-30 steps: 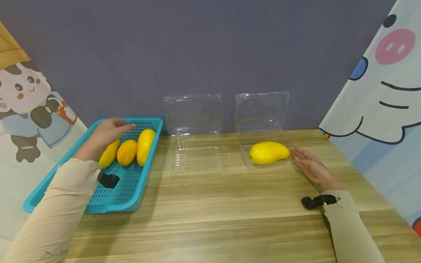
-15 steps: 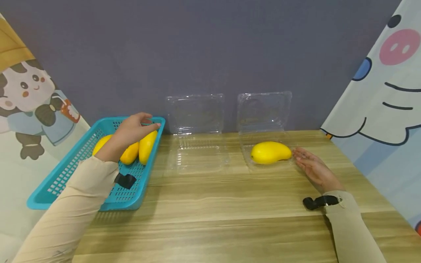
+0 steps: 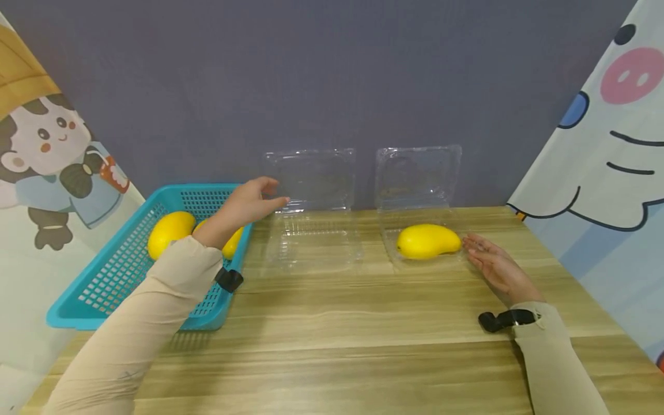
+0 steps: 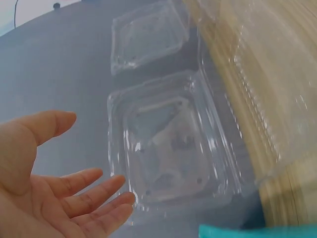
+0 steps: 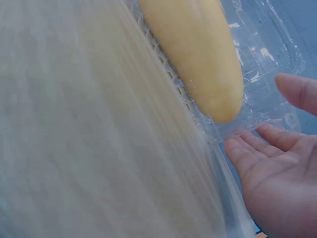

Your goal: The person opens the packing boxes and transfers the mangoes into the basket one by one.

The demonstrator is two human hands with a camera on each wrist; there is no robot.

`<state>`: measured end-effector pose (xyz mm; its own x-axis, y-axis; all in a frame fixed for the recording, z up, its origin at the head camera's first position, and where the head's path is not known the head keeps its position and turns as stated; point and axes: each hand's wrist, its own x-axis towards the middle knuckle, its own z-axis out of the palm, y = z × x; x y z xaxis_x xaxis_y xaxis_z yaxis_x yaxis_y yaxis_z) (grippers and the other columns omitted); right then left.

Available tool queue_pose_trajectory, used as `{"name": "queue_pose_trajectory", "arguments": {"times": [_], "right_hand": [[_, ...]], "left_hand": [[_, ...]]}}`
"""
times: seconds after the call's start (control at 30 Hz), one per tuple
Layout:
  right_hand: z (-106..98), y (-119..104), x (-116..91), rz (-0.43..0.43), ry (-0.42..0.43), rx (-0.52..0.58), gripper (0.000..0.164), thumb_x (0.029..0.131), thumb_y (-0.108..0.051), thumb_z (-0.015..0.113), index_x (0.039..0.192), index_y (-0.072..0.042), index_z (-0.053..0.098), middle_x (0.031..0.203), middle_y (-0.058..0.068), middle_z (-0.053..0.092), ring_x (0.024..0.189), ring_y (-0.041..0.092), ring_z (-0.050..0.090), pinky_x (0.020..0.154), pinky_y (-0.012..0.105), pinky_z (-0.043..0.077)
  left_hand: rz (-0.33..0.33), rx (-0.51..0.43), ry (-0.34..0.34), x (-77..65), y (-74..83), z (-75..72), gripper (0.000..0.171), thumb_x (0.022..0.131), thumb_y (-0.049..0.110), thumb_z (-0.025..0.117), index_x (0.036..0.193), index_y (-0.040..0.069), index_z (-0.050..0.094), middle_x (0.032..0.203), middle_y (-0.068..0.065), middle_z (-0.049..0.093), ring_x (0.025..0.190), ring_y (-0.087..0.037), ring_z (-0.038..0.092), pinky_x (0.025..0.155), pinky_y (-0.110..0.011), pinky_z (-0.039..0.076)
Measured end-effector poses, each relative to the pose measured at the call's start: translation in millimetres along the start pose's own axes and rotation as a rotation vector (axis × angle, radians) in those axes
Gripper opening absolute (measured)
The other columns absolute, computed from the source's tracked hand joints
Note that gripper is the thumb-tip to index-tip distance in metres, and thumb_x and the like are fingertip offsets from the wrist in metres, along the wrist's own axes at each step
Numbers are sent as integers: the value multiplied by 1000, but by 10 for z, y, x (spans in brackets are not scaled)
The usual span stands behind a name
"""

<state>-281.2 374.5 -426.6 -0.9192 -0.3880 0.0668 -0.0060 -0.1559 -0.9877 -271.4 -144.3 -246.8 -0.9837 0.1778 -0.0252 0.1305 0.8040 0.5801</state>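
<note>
My left hand (image 3: 245, 205) hovers over the right edge of the blue basket (image 3: 132, 253), beside the left clear plastic clamshell container (image 3: 313, 239). Its thumb and fingers are spread, with nothing between them in the left wrist view. A yellow mango (image 3: 427, 241) lies in the base of the right clamshell container (image 3: 417, 176). At that container's right side is my right hand (image 3: 498, 266), its fingers extended, fingertips at the container's edge. In the right wrist view the mango (image 5: 203, 54) is apart from the fingers.
Inside the basket lie more mangoes (image 3: 170, 231), partly covered by the left forearm. Both containers have raised lids near the grey wall (image 3: 332, 75). The wooden table (image 3: 363, 334) stretches in front of them. Cartoon-printed panels flank both sides.
My left hand has moved right, from above the mangoes in the basket to beside the left container. The right hand stays at the right container.
</note>
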Motion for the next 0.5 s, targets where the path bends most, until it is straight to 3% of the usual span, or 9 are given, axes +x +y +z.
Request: {"name": "queue_pose_trajectory", "arguments": {"times": [0.5], "right_hand": [[7, -5, -6, 4, 4, 8, 67, 102, -5, 35, 143, 7, -16, 151, 22, -18, 113, -11, 45, 96, 9, 36]], "left_hand": [[137, 3, -30, 143, 269, 271, 65, 90, 41, 59, 141, 6, 39, 136, -15, 49, 120, -31, 48, 98, -46, 42]]}}
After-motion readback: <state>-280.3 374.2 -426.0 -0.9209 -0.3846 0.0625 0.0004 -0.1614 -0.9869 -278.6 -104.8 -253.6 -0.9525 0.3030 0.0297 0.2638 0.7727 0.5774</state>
